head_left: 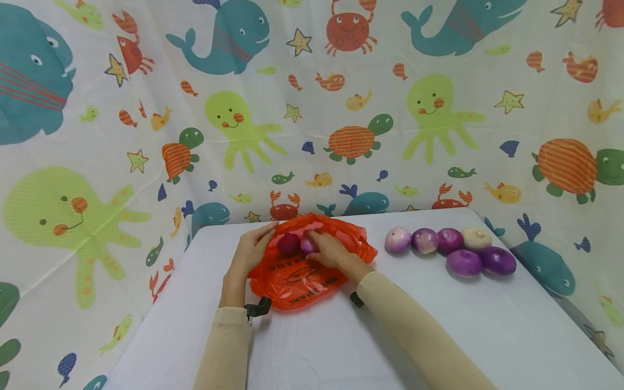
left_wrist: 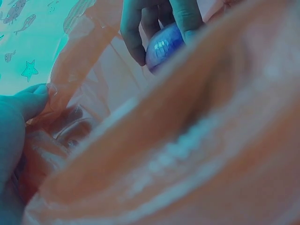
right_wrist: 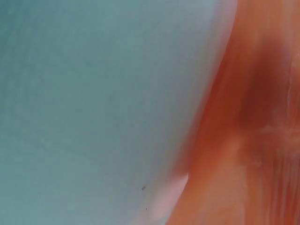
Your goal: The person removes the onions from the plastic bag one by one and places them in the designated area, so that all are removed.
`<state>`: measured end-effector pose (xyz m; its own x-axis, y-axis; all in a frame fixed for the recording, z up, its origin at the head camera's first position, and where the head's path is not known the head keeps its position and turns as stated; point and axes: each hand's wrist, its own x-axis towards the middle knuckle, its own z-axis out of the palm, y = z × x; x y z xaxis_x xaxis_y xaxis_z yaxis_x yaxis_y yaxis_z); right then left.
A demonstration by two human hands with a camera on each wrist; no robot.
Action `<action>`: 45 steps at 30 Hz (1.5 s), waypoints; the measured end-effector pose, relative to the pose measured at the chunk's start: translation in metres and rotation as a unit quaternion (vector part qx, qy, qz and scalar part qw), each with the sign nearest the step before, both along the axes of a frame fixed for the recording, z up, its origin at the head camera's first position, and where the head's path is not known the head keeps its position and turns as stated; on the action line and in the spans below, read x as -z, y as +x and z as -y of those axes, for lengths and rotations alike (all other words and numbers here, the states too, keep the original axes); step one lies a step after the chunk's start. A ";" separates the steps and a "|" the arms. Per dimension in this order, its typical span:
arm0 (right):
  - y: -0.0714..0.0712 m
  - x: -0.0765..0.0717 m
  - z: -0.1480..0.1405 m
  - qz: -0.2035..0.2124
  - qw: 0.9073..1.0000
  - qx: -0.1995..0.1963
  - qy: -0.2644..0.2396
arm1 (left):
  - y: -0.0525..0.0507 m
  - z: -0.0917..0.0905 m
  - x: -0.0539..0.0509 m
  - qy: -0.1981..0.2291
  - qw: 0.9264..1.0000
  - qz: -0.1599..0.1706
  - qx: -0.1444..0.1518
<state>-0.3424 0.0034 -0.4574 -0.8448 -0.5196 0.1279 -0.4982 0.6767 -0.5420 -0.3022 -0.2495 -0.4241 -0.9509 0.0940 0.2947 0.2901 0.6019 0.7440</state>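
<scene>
A red plastic bag (head_left: 312, 290) with dark print lies spread with its mouth open in the head view. My left hand (head_left: 251, 252) holds the bag's left edge; in the left wrist view its thumb (left_wrist: 35, 101) lies against the thin plastic. My right hand (head_left: 331, 250) reaches into the mouth and grips a purple onion (head_left: 308, 245), its fingers curled over the onion (left_wrist: 164, 47) in the left wrist view. Just left of it, a darker red onion (head_left: 288, 245) sits in the bag. The right wrist view is mostly blocked by a pale blurred surface beside the bag (right_wrist: 262, 154).
On the right of the white table (head_left: 312, 352) several purple onions (head_left: 465, 263) sit grouped with one pale onion (head_left: 476, 238). A curtain (head_left: 312, 179) printed with sea animals hangs behind and beside the table.
</scene>
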 end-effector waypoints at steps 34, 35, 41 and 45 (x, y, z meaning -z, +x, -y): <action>0.039 -0.022 -0.037 -0.084 0.996 0.017 -0.039 | -0.002 0.001 0.000 0.000 1.000 0.014 0.000; 0.041 -0.022 -0.039 -0.084 0.995 0.017 -0.042 | -0.002 0.001 -0.001 0.000 1.000 0.016 0.000; 0.051 -0.025 -0.047 -0.091 0.993 0.027 -0.065 | -0.003 0.001 0.000 -0.001 1.000 0.012 0.001; 0.054 -0.027 -0.051 -0.101 0.992 0.031 -0.069 | -0.002 0.001 0.000 0.000 1.000 0.012 -0.001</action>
<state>-0.2883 0.0548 -0.4301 -0.8244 -0.4338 0.3636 -0.5660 0.6356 -0.5250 -0.3043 -0.2506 -0.4237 -0.9578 0.0929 0.2719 0.2715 0.6025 0.7505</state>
